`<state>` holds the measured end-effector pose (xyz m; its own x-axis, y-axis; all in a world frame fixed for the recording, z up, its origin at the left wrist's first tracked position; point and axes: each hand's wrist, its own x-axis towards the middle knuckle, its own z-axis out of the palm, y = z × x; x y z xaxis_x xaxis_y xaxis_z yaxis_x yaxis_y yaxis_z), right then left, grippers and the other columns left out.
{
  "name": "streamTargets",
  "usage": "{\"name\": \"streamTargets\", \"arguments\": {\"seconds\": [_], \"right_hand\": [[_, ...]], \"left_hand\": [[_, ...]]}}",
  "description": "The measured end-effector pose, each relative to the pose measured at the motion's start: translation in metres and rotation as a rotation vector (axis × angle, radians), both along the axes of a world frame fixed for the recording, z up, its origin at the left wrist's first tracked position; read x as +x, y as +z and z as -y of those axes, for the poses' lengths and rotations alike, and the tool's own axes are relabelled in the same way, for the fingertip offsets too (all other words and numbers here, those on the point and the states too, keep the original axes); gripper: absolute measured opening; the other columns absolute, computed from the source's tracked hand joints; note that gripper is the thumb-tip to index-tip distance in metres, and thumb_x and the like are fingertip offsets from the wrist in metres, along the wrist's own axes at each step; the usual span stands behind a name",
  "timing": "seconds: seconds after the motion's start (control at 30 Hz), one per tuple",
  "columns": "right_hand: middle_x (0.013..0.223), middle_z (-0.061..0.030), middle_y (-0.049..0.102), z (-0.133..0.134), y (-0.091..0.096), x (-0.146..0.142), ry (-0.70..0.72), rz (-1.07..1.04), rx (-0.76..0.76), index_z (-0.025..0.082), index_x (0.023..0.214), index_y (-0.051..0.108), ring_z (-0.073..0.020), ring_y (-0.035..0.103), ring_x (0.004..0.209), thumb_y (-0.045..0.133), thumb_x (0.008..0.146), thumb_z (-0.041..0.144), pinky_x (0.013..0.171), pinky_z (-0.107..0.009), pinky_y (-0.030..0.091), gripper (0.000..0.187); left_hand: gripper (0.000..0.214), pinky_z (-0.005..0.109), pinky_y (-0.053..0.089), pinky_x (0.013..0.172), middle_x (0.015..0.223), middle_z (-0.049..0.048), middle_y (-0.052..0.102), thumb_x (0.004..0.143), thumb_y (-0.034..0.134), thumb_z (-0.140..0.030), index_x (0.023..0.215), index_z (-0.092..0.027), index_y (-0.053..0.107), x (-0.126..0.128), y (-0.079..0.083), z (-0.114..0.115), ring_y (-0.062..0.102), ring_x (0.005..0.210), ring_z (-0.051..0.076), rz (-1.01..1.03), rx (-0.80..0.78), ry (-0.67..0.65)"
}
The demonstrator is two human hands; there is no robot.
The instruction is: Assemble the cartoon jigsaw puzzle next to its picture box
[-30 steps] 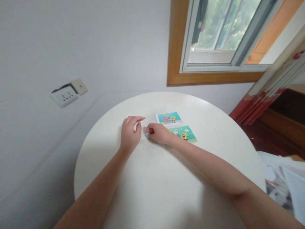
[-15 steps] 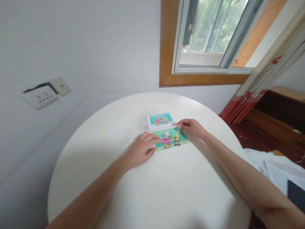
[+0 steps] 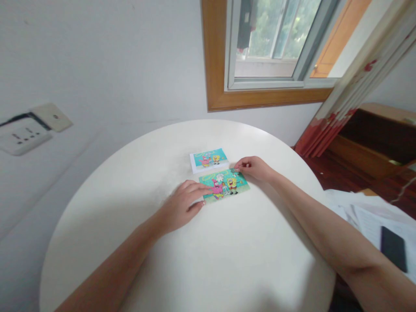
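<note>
A small cartoon jigsaw puzzle [image 3: 226,185] lies flat near the middle of a round white table [image 3: 201,260]. My left hand [image 3: 180,206] rests flat on the table with its fingers stretched out, the fingertips touching the puzzle's left edge. At the puzzle's upper right corner my right hand [image 3: 253,167] is curled in a pinch, pressing on something I cannot make out. Just behind the puzzle lies a white-bordered card [image 3: 208,159] with the same cartoon picture.
A white wall with a socket plate [image 3: 22,136] stands to the left. A wood-framed window [image 3: 276,52] is behind the table and a curtain [image 3: 351,86] hangs at the right. Papers and a dark phone [image 3: 393,248] lie at the lower right.
My right hand went from the table's middle, where it held a small piece, to the puzzle's upper right corner. My left hand opened and settled against the puzzle's left edge. The view shifted right.
</note>
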<state>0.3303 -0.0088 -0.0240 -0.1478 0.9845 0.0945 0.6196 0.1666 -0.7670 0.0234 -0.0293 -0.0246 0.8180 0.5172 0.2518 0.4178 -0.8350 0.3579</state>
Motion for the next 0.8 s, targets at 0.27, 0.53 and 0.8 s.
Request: {"name": "streamTargets", "arguments": {"seconds": [0.27, 0.53, 0.8], "right_hand": [[0.072, -0.0001, 0.063, 0.006, 0.011, 0.004, 0.071, 0.138, 0.02, 0.016, 0.082, 0.066, -0.012, 0.053, 0.067, 0.059, 0.07, 0.021, 0.066, -0.024, 0.039, 0.014], [0.072, -0.0007, 0.067, 0.011, 0.014, -0.002, 0.002, 0.141, 0.027, 0.017, 0.081, 0.07, -0.0125, 0.056, 0.068, 0.059, 0.075, 0.023, 0.066, -0.023, 0.041, 0.014], [0.067, -0.0019, 0.066, 0.009, 0.004, -0.015, -0.165, 0.085, -0.008, 0.016, 0.073, 0.07, -0.0122, 0.053, 0.061, 0.063, 0.073, 0.033, 0.057, -0.023, 0.037, 0.018]], "left_hand": [[0.039, 0.041, 0.037, 0.1, 0.124, 0.0057, 0.059, 0.089, 0.047, -0.02, 0.126, -0.028, 0.057, -0.001, -0.002, -0.001, 0.049, 0.114, 0.023, 0.012, 0.016, -0.002], [0.037, 0.04, 0.036, 0.1, 0.123, 0.0058, 0.059, 0.09, 0.046, -0.021, 0.125, -0.027, 0.057, -0.001, -0.002, -0.001, 0.048, 0.114, 0.022, 0.005, 0.017, -0.001], [0.039, 0.041, 0.036, 0.101, 0.123, 0.0055, 0.059, 0.09, 0.046, -0.021, 0.127, -0.029, 0.055, 0.0, -0.001, -0.001, 0.048, 0.114, 0.023, 0.006, 0.008, -0.001]]}}
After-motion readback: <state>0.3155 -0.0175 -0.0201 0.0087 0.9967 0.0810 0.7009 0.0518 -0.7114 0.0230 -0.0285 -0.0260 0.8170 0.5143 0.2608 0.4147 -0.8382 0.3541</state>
